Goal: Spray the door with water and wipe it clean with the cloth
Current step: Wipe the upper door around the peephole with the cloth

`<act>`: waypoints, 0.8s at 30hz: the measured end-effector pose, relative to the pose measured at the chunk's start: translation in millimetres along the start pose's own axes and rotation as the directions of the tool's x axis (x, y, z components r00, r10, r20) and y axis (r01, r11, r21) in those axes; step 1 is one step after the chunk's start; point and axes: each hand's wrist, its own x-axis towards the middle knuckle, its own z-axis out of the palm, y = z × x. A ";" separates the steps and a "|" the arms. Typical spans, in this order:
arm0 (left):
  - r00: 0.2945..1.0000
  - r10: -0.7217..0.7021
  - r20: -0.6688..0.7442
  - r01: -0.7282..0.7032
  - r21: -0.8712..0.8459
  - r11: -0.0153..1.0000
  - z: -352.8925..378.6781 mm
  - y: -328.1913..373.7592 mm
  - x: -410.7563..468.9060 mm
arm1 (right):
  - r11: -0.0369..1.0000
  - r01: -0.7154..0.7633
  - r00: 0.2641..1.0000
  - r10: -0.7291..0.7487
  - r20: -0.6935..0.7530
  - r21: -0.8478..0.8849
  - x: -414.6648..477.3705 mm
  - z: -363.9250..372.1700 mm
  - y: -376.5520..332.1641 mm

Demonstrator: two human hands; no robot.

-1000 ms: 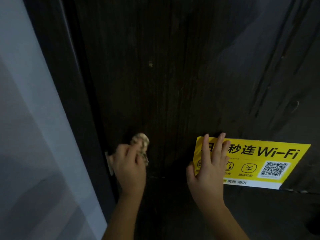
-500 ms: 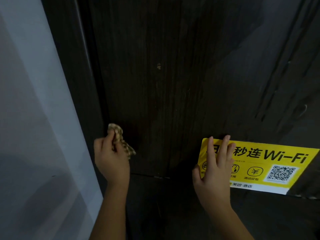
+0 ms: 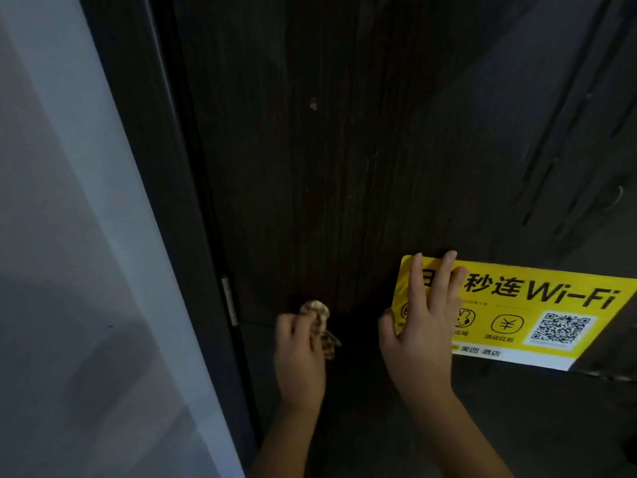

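Wiping underway: left hand (image 3: pixel 300 353) grips the cloth (image 3: pixel 319 326) against the door (image 3: pixel 327 167) near its left edge; right hand (image 3: pixel 418 326), fingers straight, presses the sticker (image 3: pixel 537 312). Most door seems unwiped.

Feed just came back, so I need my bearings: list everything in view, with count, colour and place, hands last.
door: one, dark brown wood grain, fills centre and right.
door frame: one, black, left of the door.
hinge: one, silver, on the door's left edge.
wall: one, pale grey, far left.
Wi-Fi sticker: one, yellow with black text and a QR code, lower right of the door.
cloth: one, beige checked, bunched against the door.
left hand: grips the cloth.
right hand: fingers straight, flat on the sticker's left end.
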 end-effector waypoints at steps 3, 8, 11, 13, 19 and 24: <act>0.999 0.049 0.023 -0.050 0.015 0.999 -0.4 -2.5 0.7 | 1.000 0.016 1.000 -0.016 0.015 0.014 -0.5 -1.8 2.3; 0.970 -0.184 -0.161 0.182 -0.027 0.983 -12.8 -29.3 9.5 | 0.997 0.043 0.999 -0.045 0.025 0.064 -1.6 -4.3 7.3; 0.983 -0.151 -0.108 0.146 -0.050 0.988 11.4 4.7 -9.2 | 0.996 0.054 0.998 -0.056 0.025 0.069 -2.4 -3.9 7.8; 0.997 -0.062 -0.041 0.059 -0.081 0.995 22.9 23.4 -22.6 | 0.996 0.067 0.997 -0.069 0.032 0.066 -2.9 -4.9 9.2; 0.979 -0.175 -0.105 0.163 -0.110 0.980 14.2 8.7 -6.9 | 0.989 0.077 0.995 -0.085 0.060 0.122 -3.6 -12.1 13.7; 0.989 0.113 0.093 -0.105 -0.078 0.991 31.4 59.6 -20.7 | 0.962 0.097 0.992 -0.113 0.052 0.256 -3.9 -17.7 15.0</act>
